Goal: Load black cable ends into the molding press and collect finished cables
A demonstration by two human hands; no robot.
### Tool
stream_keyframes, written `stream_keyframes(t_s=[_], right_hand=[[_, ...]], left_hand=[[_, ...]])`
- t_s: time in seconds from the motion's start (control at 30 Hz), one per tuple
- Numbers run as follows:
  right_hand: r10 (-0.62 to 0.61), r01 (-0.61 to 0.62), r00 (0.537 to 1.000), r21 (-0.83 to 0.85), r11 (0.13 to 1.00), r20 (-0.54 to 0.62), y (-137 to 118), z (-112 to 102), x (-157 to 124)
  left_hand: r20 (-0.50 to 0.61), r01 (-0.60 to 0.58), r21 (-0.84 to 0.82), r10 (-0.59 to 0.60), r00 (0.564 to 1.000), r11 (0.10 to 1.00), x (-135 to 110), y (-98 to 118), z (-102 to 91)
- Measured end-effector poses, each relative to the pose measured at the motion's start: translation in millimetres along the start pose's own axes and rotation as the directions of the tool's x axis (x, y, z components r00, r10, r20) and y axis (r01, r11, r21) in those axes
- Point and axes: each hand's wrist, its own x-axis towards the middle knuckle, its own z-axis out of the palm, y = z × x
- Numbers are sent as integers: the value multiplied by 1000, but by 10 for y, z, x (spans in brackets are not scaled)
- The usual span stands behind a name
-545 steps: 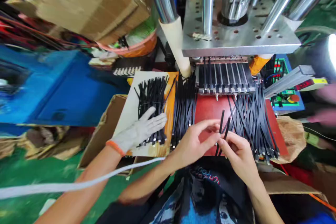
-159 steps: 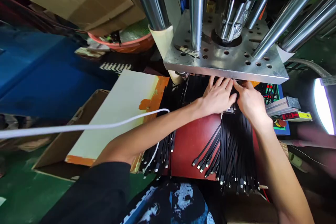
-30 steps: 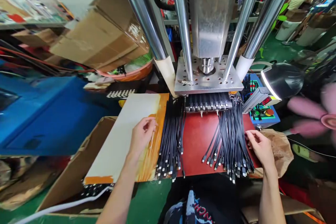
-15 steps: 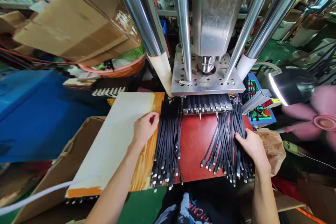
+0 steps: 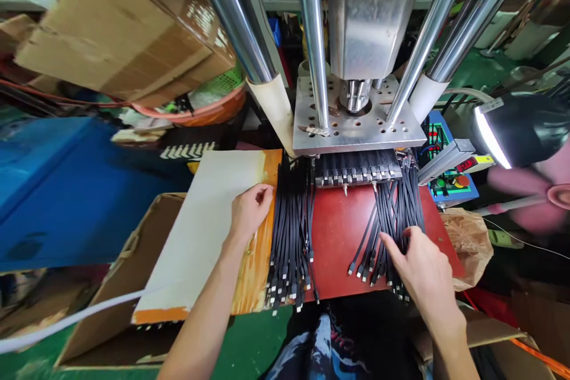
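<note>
My left hand (image 5: 252,211) rests at the right edge of a white-topped board (image 5: 202,208), its fingers curled and closed with nothing visible in them. Just right of it lies a bundle of black USB cables (image 5: 289,237), their connector ends towards me. My right hand (image 5: 425,267) is over a second bundle of black cables (image 5: 389,214), thumb spread away from the fingers. Its fingertips touch or nearly touch the cables. A metal fixture (image 5: 358,172) under the press plate (image 5: 358,138) holds a row of cable connectors.
Thick steel columns (image 5: 312,41) rise around the press. A lamp (image 5: 521,130), a control box with buttons (image 5: 454,184) and a pink fan (image 5: 534,196) stand at the right. An open carton (image 5: 120,320) and a blue box (image 5: 66,190) are at the left. The red tabletop (image 5: 332,249) shows between the bundles.
My right hand has shifted left over the right bundle, its thumb now further across the cables. The cables there have bunched leftward. My left hand stays curled; the view has moved slightly.
</note>
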Motion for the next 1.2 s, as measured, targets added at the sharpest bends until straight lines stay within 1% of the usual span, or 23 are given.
stream_keyframes(t_s=[0.03, 0.1, 0.2, 0.27, 0.43, 0.7, 0.9, 1.1, 1.2], right_hand=[[-22, 24, 999, -63, 998, 25, -95, 3, -55], [-64, 68, 998, -159, 985, 28, -244, 36, -102], [-102, 108, 994, -207, 972, 39, -377, 94, -65], [-90, 105, 993, -213, 971, 79, -435, 102, -23], [-76, 103, 986, -184, 977, 147, -536, 63, 33], [-90, 102, 986, -78, 992, 140, -710, 195, -27], [-111, 114, 973, -6, 993, 204, -793, 149, -77], [-50, 50, 979, 9, 999, 196, -894, 105, -45], [-54, 56, 980, -6, 998, 193, -916, 121, -21]], left_hand=[[4, 0, 3, 0, 1000, 1000, 1, 0, -3], [5, -1, 7, 1, 1000, 1000, 2, 0, -7], [9, -3, 10, 3, 1000, 1000, 1, 4, -15], [20, -6, 12, 6, 1000, 1000, 0, 12, -22], [31, -13, 19, 13, 999, 1000, -3, 32, -33], [42, -30, 17, 29, 999, 999, -8, 19, -35], [50, -30, 25, 28, 998, 999, -18, 45, -55], [51, -43, 28, 42, 998, 999, -14, 42, -49], [50, -56, 16, 55, 997, 998, -17, 34, -44]])
